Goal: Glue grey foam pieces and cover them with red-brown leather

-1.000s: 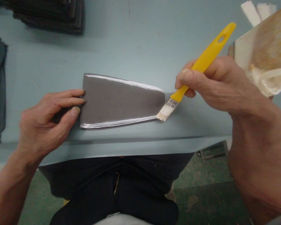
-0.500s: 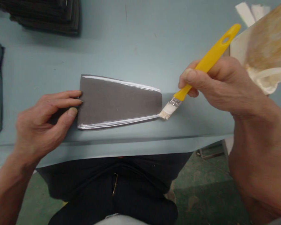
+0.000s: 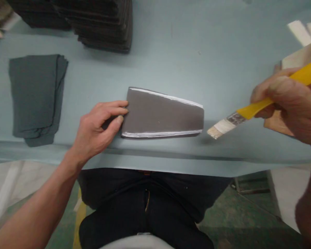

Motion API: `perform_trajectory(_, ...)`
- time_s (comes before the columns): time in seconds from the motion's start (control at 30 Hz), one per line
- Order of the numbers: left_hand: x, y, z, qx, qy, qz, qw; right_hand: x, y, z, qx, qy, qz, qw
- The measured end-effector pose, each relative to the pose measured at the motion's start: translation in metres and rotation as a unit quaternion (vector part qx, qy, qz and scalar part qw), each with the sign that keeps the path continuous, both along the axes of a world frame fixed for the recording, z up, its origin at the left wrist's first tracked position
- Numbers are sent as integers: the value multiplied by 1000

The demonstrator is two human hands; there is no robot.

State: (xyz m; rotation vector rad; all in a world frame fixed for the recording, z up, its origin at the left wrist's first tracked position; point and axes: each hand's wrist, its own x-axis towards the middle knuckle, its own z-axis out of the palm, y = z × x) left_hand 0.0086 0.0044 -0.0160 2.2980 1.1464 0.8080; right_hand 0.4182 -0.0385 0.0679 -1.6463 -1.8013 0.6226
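A tapered dark grey panel (image 3: 163, 112), seemingly several thin layers in a pile, lies on the table with white strips of wet-looking coating along its two long edges. My left hand (image 3: 101, 126) has its fingertips and thumb closed in on the panel's wide left end, keeping hold of that edge. To the right, my right hand (image 3: 287, 100) grips a flat paintbrush (image 3: 254, 109) by its yellow handle. The brush's pale bristles point down-left, a short gap away from the panel's narrow end.
Tall stacks of dark pieces (image 3: 106, 27) stand at the back left. Dark green-grey cloth pieces (image 3: 35, 97) lie left of my hand. White strips (image 3: 300, 33) and a pale, stained container (image 3: 300, 57) are at the right. The blue-green table (image 3: 171, 162) ends before my lap.
The brush has left the panel's lower right corner and moved right with my right hand. My view has shifted left, showing more cloth pieces. My left hand stays at the panel's end.
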Motion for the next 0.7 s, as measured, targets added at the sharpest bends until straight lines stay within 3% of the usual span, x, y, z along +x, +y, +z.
perform_trajectory(0.33,0,-1,1,-38,-27,-12,999,-80,14,-5,-33,122,58,990)
perform_trajectory(0.7,-3,-1,-4,-46,-65,-33,996,-136,19,-19,-61,217,67,972)
